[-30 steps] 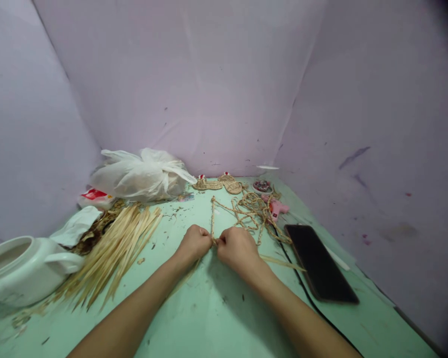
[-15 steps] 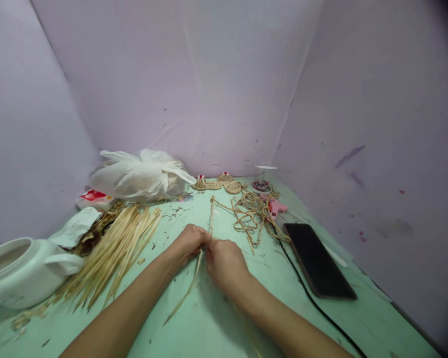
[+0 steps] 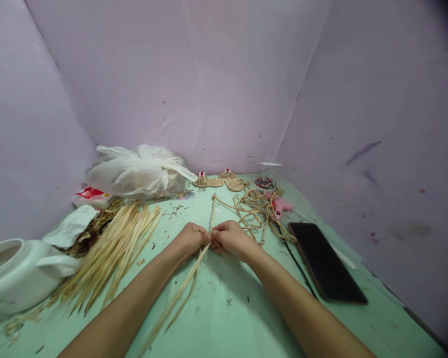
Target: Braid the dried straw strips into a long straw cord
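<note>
My left hand (image 3: 194, 238) and my right hand (image 3: 228, 237) meet at the middle of the table, both closed with fingertips pinched on a thin braided cord (image 3: 212, 214) of dried plant fibre. Beyond my fingers the cord runs up to a bend, then right into a loose tangle of finished braid (image 3: 259, 204). Loose fibre strips (image 3: 182, 288) trail from below my fingers toward me. The exact crossing of strands is hidden by my fingertips. A bundle of flat dried strips (image 3: 112, 253) lies left of my left forearm.
At left stand a white ceramic pot (image 3: 26, 273) and a white plastic bag (image 3: 142, 174). Small woven sandals (image 3: 209, 182) lie at the back. On the right are a pink glue gun (image 3: 281, 205), a bowl of small items (image 3: 264, 184), a black phone (image 3: 326, 263) and a black cable (image 3: 296, 266).
My right hand has shifted slightly up and turned, its fingertips now pinching at the cord. More loose strips now hang to the left, below my hands.
</note>
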A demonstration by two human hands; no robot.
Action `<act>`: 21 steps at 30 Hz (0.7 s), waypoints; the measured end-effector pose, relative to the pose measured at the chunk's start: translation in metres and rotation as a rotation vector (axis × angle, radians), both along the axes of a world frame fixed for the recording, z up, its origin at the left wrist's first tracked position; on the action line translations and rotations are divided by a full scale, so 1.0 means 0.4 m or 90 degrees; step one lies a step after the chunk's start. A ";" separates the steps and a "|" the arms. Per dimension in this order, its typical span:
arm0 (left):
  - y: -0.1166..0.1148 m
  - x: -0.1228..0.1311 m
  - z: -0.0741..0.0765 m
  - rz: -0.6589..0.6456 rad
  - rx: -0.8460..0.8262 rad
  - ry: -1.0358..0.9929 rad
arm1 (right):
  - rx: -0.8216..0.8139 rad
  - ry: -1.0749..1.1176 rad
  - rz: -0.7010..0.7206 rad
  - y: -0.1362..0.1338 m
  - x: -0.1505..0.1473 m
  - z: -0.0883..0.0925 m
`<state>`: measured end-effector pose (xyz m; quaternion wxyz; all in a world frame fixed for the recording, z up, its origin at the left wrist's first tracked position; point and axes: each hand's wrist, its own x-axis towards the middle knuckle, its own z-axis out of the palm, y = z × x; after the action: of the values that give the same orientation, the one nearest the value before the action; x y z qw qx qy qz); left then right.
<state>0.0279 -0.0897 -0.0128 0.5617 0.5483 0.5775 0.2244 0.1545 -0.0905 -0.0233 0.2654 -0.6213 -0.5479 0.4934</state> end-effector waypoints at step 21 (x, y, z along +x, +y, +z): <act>-0.020 -0.017 0.024 -0.074 0.247 0.314 | -0.012 0.117 -0.073 -0.026 -0.002 -0.019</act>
<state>0.0209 -0.0977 -0.0031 0.3017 0.7150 0.6105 0.1585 0.1536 -0.1007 -0.0307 0.3363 -0.6060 -0.4800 0.5378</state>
